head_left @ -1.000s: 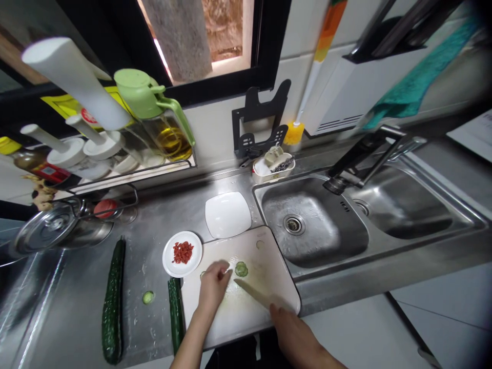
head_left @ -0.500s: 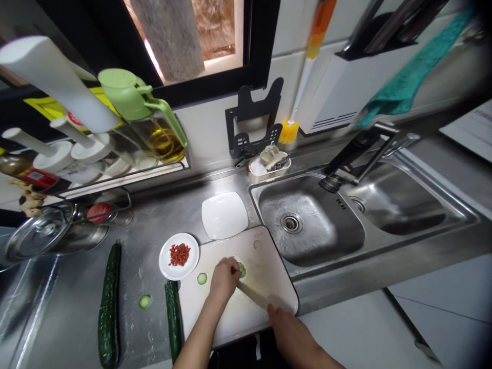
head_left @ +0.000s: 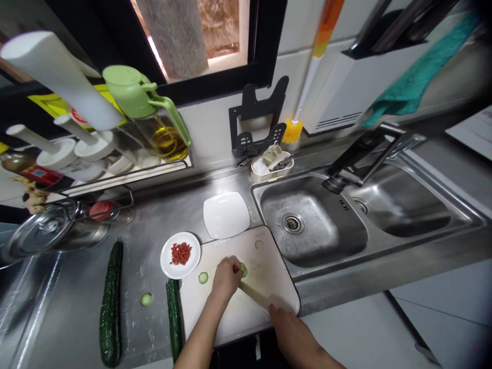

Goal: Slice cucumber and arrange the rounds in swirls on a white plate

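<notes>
My left hand (head_left: 226,278) is over the middle of the white cutting board (head_left: 274,271), fingers curled and pinched on a piece of cucumber that they mostly hide. Green cucumber slices (head_left: 243,269) show just beyond its fingertips. My right hand (head_left: 288,328) is closed round the handle of a knife (head_left: 255,297) at the board's near right edge. The blade slants up and left until its tip end meets my left fingers. One round cucumber slice (head_left: 203,278) lies on the board's left side, and a thin pale slice (head_left: 259,245) near its far right corner.
Left of the board lie a cut cucumber (head_left: 175,318), a cucumber end (head_left: 146,299) and a whole cucumber (head_left: 110,307). A plate of red bits (head_left: 166,256) and a white square dish (head_left: 226,215) stand behind it. The double sink (head_left: 315,220) is to the right.
The whole view has shifted slightly. My hands, the knife and the cucumber slices keep nearly the same places on the board.
</notes>
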### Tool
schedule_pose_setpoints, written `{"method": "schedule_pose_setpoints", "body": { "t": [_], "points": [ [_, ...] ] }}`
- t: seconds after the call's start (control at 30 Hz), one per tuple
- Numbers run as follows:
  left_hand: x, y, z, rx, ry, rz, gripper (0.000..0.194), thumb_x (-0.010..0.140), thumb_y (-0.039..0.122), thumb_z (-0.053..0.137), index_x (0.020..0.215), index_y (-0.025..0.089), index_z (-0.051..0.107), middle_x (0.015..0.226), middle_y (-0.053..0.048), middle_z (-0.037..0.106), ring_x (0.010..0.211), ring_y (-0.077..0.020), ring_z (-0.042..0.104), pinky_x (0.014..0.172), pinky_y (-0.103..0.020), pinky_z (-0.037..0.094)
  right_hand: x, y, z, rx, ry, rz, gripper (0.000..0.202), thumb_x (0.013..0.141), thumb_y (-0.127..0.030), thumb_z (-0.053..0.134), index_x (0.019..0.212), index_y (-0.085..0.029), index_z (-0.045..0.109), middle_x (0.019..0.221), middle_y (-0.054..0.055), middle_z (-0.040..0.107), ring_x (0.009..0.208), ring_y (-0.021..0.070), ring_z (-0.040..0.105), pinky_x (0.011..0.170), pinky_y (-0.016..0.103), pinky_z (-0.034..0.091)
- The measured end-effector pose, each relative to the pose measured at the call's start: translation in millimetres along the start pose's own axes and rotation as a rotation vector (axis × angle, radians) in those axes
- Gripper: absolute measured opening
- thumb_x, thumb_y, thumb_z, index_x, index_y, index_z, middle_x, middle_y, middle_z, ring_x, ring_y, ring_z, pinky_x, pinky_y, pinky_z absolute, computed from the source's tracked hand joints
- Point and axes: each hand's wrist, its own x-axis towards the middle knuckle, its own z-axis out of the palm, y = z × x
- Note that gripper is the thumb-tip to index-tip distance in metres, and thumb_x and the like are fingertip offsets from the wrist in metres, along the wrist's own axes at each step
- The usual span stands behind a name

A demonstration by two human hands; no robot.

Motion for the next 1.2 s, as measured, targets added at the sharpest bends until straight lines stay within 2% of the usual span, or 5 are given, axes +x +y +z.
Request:
{"method": "schedule_pose_setpoints", "body": {
  "t": [0.1, 0.23, 0.6, 0.9, 1.2],
  "points": [
    [0.5, -1.0, 0.4, 0.006, 0.001, 0.017, 0.015, 0.063, 0.004, 0.057, 0.069, 0.017, 0.06, 0.073, 0.001, 0.057, 0.067, -0.01, 0.051, 0.064, -0.02, 0.036, 0.6, -2.3, -3.9, -0.014, -0.094, 0.033, 0.044, 0.083, -0.001, 0.028, 0.11, -0.012, 0.06, 0.094, 0.012, 0.069, 0.082, 0.0199, 0.065, 0.067, 0.025, 0.043],
    [0.1, -2.5, 1.2, 0.001, -0.005, 0.037, 0.017, 0.063, 0.004, 0.056, 0.071, 0.018, 0.061, 0.074, 0.001, 0.057, 0.067, -0.01, 0.05, 0.064, -0.02, 0.037, 1.2, -6.3, -13.0, 0.001, -0.143, 0.05, 0.046, 0.081, 0.0, 0.028, 0.113, -0.012, 0.059, 0.098, 0.012, 0.069, 0.087, 0.0212, 0.065, 0.07, 0.026, 0.044],
    [2.8, 1.6, -1.4, -0.009, -0.036, 0.044, 0.017, 0.063, 0.003, 0.057, 0.07, 0.017, 0.062, 0.077, 0.0, 0.059, 0.07, -0.0106, 0.052, 0.067, -0.022, 0.039, 1.5, -6.1, -11.8, -0.001, -0.112, 0.047, 0.048, 0.078, 0.002, 0.03, 0.113, -0.013, 0.06, 0.099, 0.013, 0.068, 0.087, 0.0228, 0.065, 0.072, 0.028, 0.045],
    [6.0, 0.1, -2.8, -0.035, -0.03, 0.084, 0.014, 0.064, 0.005, 0.055, 0.066, 0.017, 0.063, 0.074, 0.0, 0.06, 0.069, -0.0111, 0.054, 0.067, -0.022, 0.039, 0.7, -12.0, -25.0, 0.024, -0.16, 0.086, 0.047, 0.077, 0.003, 0.03, 0.109, -0.013, 0.061, 0.1, 0.013, 0.068, 0.088, 0.0225, 0.065, 0.073, 0.027, 0.045],
    [4.0, 2.4, -6.5, -0.044, -0.042, 0.15, 0.014, 0.062, 0.005, 0.053, 0.062, 0.017, 0.06, 0.072, 0.001, 0.056, 0.067, -0.0106, 0.052, 0.066, -0.021, 0.039, -1.1, -12.5, -26.2, -0.038, -0.146, 0.054, 0.047, 0.077, 0.004, 0.031, 0.11, -0.011, 0.061, 0.098, 0.013, 0.069, 0.087, 0.023, 0.066, 0.072, 0.027, 0.047]
  ]
}}
